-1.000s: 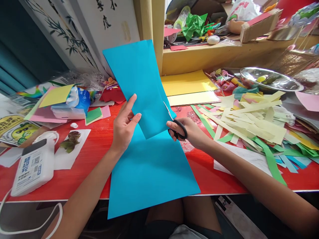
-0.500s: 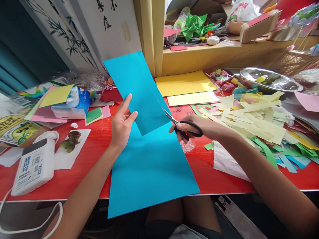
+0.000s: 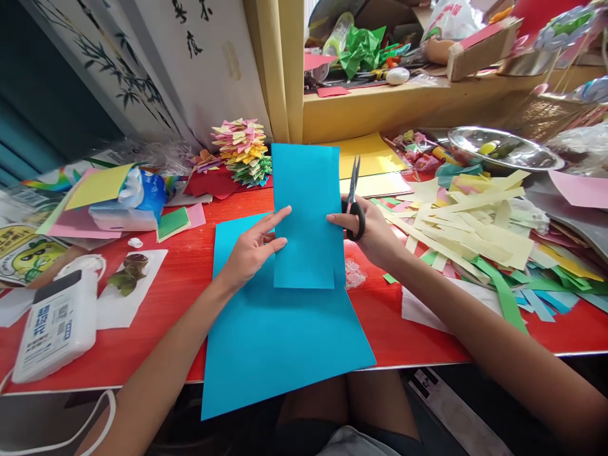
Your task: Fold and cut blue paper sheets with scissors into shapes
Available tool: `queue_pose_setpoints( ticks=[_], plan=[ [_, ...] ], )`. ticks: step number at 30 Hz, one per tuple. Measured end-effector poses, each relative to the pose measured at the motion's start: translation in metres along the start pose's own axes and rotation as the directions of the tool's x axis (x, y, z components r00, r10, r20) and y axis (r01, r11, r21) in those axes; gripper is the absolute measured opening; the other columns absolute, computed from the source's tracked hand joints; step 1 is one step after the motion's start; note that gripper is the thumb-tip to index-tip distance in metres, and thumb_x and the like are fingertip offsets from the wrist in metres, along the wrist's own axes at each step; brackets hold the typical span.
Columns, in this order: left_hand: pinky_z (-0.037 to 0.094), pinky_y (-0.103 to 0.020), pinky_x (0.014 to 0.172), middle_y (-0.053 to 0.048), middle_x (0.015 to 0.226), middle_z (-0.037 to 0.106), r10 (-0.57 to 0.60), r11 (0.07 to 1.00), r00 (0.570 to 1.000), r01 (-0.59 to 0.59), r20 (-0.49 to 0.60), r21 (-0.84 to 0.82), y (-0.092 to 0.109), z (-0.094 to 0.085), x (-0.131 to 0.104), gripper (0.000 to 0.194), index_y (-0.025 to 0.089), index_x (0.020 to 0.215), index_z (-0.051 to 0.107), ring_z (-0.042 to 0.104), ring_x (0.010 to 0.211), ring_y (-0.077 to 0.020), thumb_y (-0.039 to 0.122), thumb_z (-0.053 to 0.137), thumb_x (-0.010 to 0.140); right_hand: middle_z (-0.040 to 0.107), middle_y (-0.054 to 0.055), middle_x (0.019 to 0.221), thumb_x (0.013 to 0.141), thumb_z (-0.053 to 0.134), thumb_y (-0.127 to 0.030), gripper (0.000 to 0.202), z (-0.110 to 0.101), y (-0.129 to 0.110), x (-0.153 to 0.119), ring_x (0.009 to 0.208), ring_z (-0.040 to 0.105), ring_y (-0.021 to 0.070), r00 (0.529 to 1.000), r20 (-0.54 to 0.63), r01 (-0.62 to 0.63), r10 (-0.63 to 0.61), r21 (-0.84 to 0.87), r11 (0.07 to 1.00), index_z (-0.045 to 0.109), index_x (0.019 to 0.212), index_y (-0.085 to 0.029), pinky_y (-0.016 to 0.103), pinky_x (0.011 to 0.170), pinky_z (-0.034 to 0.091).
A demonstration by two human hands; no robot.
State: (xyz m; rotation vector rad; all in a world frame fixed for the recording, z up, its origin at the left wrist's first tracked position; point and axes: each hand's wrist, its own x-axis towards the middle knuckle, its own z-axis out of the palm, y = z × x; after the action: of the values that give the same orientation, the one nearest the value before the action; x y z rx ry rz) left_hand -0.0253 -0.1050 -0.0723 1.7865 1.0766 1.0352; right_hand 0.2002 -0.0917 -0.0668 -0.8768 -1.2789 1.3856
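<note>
A rectangular piece of blue paper (image 3: pixel 306 183) is held up over a larger blue sheet (image 3: pixel 285 354), which lies on the table and overhangs its front edge. My left hand (image 3: pixel 249 250) pinches the piece by its left edge. The scissors (image 3: pixel 354 212), black-handled with blades pointing upward and nearly closed, are in my right hand (image 3: pixel 373 231). That hand's fingers also touch the paper's right edge, with some fingers hidden behind it. A narrow blue band (image 3: pixel 339 272) shows along the lower right edge; whether it is separate I cannot tell.
Cream and green paper strips (image 3: pixel 489 221) are heaped at right, near a metal bowl (image 3: pixel 506 149). Yellow sheets (image 3: pixel 365 152) lie behind. At left are a tissue pack (image 3: pixel 128 209), a white device (image 3: pixel 57 329) and a stack of folded paper pieces (image 3: pixel 242 152).
The blue piece has come upright and lower, uncovering the folded-paper stack. The scissors have left the paper's edge and now point upward. My right fingers have come onto the paper's right edge.
</note>
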Motion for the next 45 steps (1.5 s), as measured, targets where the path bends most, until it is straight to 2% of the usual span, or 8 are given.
queue_pose_setpoints(
  ticks=[7,15,21,25,29,33,39,45],
  plan=[
    [0.052,-0.033,0.085,-0.004,0.138,0.046,-0.124,0.939,0.992,0.128,0.032,-0.319,0.005,0.008,0.001,0.072,0.034,0.137,0.034,0.048,0.121,-0.0277,0.027,0.068,0.074,0.061,0.004,0.098,0.068,0.069,-0.027,0.031,0.0,0.002,-0.002,0.085,0.059,0.0181,1.0,0.027,0.013,-0.014,0.029,0.999,0.053,0.093,-0.019,0.033,0.073,0.053],
    [0.057,-0.037,0.078,-0.009,0.117,0.063,-0.436,0.75,0.879,0.474,0.195,-0.46,0.007,0.017,0.0,0.047,0.02,0.113,0.058,0.064,0.099,-0.0267,0.035,0.072,0.071,0.059,0.001,0.09,0.067,0.071,-0.033,0.035,0.009,-0.002,-0.008,0.081,0.057,0.0165,0.999,0.041,0.006,-0.004,-0.032,0.999,0.053,0.095,-0.02,0.031,0.072,0.052],
    [0.055,-0.039,0.081,-0.008,0.113,0.066,-0.434,0.753,0.892,0.437,0.129,-0.492,0.003,0.019,0.0,0.041,0.019,0.106,0.063,0.064,0.099,-0.0262,0.032,0.073,0.069,0.054,-0.001,0.076,0.073,0.067,-0.04,0.033,0.008,0.001,-0.008,0.065,0.053,0.0121,0.997,-0.009,0.074,-0.079,-0.255,0.964,0.052,0.095,-0.02,0.024,0.055,0.046],
    [0.054,-0.038,0.08,-0.008,0.103,0.07,-0.42,0.813,0.907,0.365,-0.022,-0.454,-0.003,0.015,0.002,0.041,0.016,0.101,0.066,0.065,0.093,-0.0257,0.033,0.076,0.065,0.06,0.001,0.07,0.077,0.062,-0.047,0.042,-0.003,-0.008,-0.006,0.063,0.058,0.0148,0.987,-0.076,0.095,-0.14,-0.424,0.901,0.053,0.105,-0.018,0.024,0.049,0.044],
    [0.054,-0.034,0.073,-0.007,0.096,0.07,-0.366,0.879,0.905,0.259,-0.216,-0.4,-0.007,0.009,0.006,0.036,0.015,0.09,0.068,0.065,0.087,-0.0243,0.034,0.077,0.061,0.06,0.004,0.059,0.078,0.058,-0.053,0.039,-0.01,-0.026,-0.006,0.051,0.055,0.0122,0.999,0.048,-0.001,0.025,-0.446,0.895,0.062,0.08,-0.014,0.023,0.042,0.039],
    [0.053,-0.03,0.068,-0.004,0.085,0.07,-0.287,0.897,0.903,0.137,-0.32,-0.419,-0.007,0.003,0.008,0.023,0.015,0.074,0.066,0.065,0.079,-0.0202,0.032,0.077,0.062,0.056,0.003,0.048,0.078,0.058,-0.055,0.048,-0.007,-0.031,-0.008,0.041,0.045,0.0074,0.942,0.226,-0.104,0.247,-0.505,0.857,0.053,0.05,-0.016,0.024,0.043,0.034],
    [0.054,-0.031,0.069,0.001,0.07,0.067,-0.321,0.88,0.848,0.102,-0.422,-0.464,-0.004,-0.002,0.01,0.027,0.018,0.056,0.052,0.065,0.078,-0.0206,0.023,0.078,0.058,0.056,0.003,0.048,0.072,0.06,-0.059,0.049,0.0,-0.023,-0.01,0.043,0.048,0.0092,0.86,0.285,-0.197,0.424,-0.58,0.79,0.056,0.05,-0.015,0.025,0.043,0.032],
    [0.054,-0.029,0.062,0.0,0.073,0.067,-0.382,0.82,0.851,0.132,-0.361,-0.557,-0.004,-0.001,0.01,0.033,0.018,0.054,0.048,0.064,0.072,-0.0177,0.026,0.08,0.056,0.055,0.001,0.047,0.073,0.058,-0.061,0.051,0.003,-0.021,-0.012,0.04,0.042,0.0075,0.839,0.357,-0.179,0.411,-0.531,0.828,0.056,0.049,-0.016,0.026,0.046,0.033]
  ],
)
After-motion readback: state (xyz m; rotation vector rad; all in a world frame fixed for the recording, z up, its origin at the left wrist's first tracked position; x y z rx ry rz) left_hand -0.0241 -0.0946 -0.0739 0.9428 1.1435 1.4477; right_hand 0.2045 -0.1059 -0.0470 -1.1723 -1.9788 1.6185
